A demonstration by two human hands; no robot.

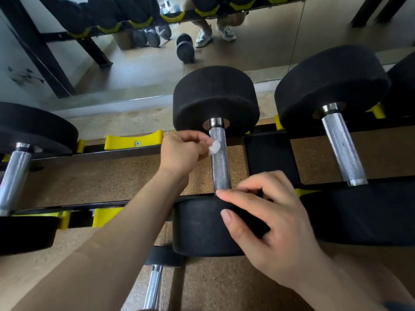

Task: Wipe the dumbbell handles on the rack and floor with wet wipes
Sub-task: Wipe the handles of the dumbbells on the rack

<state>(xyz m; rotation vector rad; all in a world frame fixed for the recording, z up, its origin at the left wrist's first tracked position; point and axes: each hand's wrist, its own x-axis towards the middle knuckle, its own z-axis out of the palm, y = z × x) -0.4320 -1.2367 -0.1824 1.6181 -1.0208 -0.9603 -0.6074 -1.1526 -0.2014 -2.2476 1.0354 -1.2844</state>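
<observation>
A black dumbbell lies across the rack in the middle, its knurled steel handle (220, 162) running between two round heads. My left hand (183, 151) pinches a small wadded white wet wipe (214, 147) against the handle's upper left side, near the far head (215, 97). My right hand (267, 223) rests with spread fingers on the near head (197, 227), fingertips at the handle's lower end. Another dumbbell's handle (343, 147) lies to the right and a third handle (13, 176) to the left.
The black rack rails (125, 151) carry yellow cradles (134, 139). A bar handle (153, 286) sits on a lower level below. A mirror (134, 52) behind the rack reflects floor dumbbells and a person's shoes. Cork-like flooring shows between the rails.
</observation>
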